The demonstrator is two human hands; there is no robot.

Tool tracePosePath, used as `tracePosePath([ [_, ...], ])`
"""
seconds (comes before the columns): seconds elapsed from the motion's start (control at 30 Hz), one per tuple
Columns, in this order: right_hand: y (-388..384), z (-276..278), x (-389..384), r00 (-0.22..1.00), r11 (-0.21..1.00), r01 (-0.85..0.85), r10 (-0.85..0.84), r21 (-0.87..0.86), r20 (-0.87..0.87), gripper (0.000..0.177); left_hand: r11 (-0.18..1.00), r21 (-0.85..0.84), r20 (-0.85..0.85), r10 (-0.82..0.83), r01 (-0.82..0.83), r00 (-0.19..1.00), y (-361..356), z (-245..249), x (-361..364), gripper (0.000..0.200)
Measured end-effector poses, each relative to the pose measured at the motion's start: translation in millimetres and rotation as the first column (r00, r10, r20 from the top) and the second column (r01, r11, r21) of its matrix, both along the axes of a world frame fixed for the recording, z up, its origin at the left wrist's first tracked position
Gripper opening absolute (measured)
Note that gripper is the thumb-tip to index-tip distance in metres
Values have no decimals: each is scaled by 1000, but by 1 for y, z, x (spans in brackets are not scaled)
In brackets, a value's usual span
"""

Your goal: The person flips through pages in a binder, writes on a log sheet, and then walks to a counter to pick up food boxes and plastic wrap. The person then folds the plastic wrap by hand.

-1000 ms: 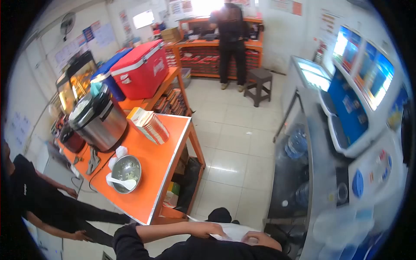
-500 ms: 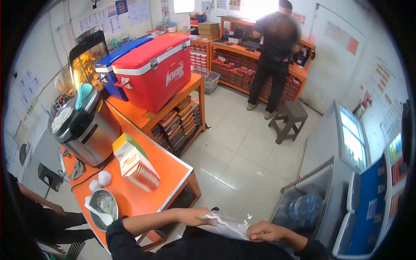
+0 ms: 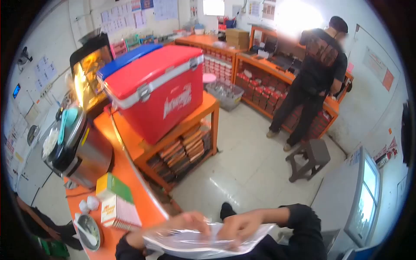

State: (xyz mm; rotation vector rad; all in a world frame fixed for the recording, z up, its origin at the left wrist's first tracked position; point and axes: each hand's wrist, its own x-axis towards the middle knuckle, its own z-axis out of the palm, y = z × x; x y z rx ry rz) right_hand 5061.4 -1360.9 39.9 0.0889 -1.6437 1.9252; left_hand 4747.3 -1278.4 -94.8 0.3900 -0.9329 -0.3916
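Observation:
A clear plastic bag (image 3: 203,248) with a whitish edge is stretched out low in front of my body. My left hand (image 3: 190,223) is at the bag's left part, slightly blurred, with its fingers bent down onto the film. My right hand (image 3: 237,227) has its fingers curled together on the bag's film near the middle, close to the left hand. Some fingertips are hidden by glare and folds in the plastic. To the left, a stack of printed cartons (image 3: 121,212) and a metal bowl (image 3: 89,232) with a white spoon (image 3: 86,233) rest on the orange table (image 3: 147,203).
A rice cooker (image 3: 89,151) stands at the table's left end. Beyond it, a red cooler (image 3: 160,95) and a blue cooler (image 3: 130,60) sit on an orange bench. A person (image 3: 318,73) stands at the back counter near a grey stool (image 3: 310,160). A glass-top freezer (image 3: 342,195) is at right.
The view has swung left and tilted. My hands have come closer together, and the plastic bag is now spread wider across both forearms. The person at the back has turned slightly.

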Motion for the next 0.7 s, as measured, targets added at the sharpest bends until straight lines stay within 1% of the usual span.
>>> tracePosePath([
  [0.03, 17, 5, 10, 997, 999, 34, -33, -24, 68, 35, 992, 123, 1, 40, -40, 999, 19, 9, 24, 46],
  [0.1, 44, 9, 32, 999, 999, 44, -44, 0, 26, 33, 930, 348, -10, 131, -119, 991, 47, 31, 63, 45],
  [0.13, 56, 7, 44, 999, 999, 41, -41, 25, 16, 33, 876, 458, -17, 178, -151, 984, 61, 44, 80, 45],
  [0.2, 76, 1, 66, 994, 976, -69, 85, -207, 71, 36, 741, 640, -18, 280, -204, 960, 79, 63, 111, 45],
  [0.23, 87, 2, 77, 991, 972, -97, 113, -216, 66, 36, 670, 703, -11, 346, -239, 938, 76, 68, 127, 45],
  [0.27, 99, 5, 85, 973, 973, -152, 178, -174, 145, 37, 590, 756, -3, 435, -283, 901, 66, 72, 140, 45],
  [0.3, 111, 9, 89, 938, 961, -240, 265, -136, 223, 38, 499, 801, 8, 543, -330, 840, 49, 75, 149, 45],
  [0.33, 122, 22, 92, 934, 952, -302, 305, -48, 185, 38, 394, 842, 19, 660, -368, 751, 30, 78, 158, 45],
  [0.37, 136, 36, 97, 908, 926, -376, 367, 11, 202, 38, 283, 879, 28, 773, -384, 634, 9, 83, 168, 45],
  [0.43, 159, 32, 95, 886, 891, -426, 376, 156, 271, 23, 88, 940, 32, 938, -329, 344, -30, 96, 191, 45],
  [0.47, 169, 33, 90, 833, 835, -532, 487, 138, 264, 23, 8, 965, 46, 979, -261, 198, -3, 127, 197, 45],
  [0.5, 177, 35, 86, 804, 812, -571, 523, 121, 284, 21, -145, 903, 236, 954, -404, 184, -3, 136, 195, 34],
  [0.53, 184, 36, 77, 782, 798, -593, 541, 104, 310, 20, -207, 887, 286, 948, -413, 137, -7, 139, 191, 33],
  [0.57, 191, 34, 68, 738, 755, -649, 598, 90, 312, 20, -263, 869, 335, 936, -420, 105, -12, 139, 192, 32],
  [0.6, 196, 32, 60, 718, 734, -672, 617, 92, 323, 19, -299, 857, 318, 948, -419, -27, -11, 151, 199, 31],
  [0.63, 200, 30, 51, 707, 723, -684, 625, 96, 332, 18, 62, 997, -61, 998, -56, 11, -7, 171, 197, 31],
  [0.67, 209, 37, 39, 685, 703, -709, 668, 58, 290, 17, 71, 996, -73, 997, -60, -20, -11, 171, 193, 31],
  [0.7, 216, 32, 18, 661, 678, -733, 695, 49, 282, 17, 57, 993, -62, 997, -106, -49, -15, 171, 184, 30],
])
